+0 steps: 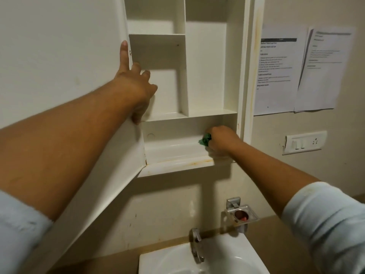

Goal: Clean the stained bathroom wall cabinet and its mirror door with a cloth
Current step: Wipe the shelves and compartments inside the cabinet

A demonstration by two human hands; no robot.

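The white wall cabinet stands open, its shelves bare. Its door swings out to the left, showing its white back; the mirror side is hidden. My left hand grips the door's free edge, index finger pointing up along it. My right hand is inside the bottom compartment at its right end, shut on a crumpled green cloth that presses against the shelf floor. Brownish-orange stains run along the cabinet's lower front lip and down its right frame.
Below are a white washbasin with a chrome tap and a metal wall holder. Printed paper sheets hang on the wall to the right, above a switch plate.
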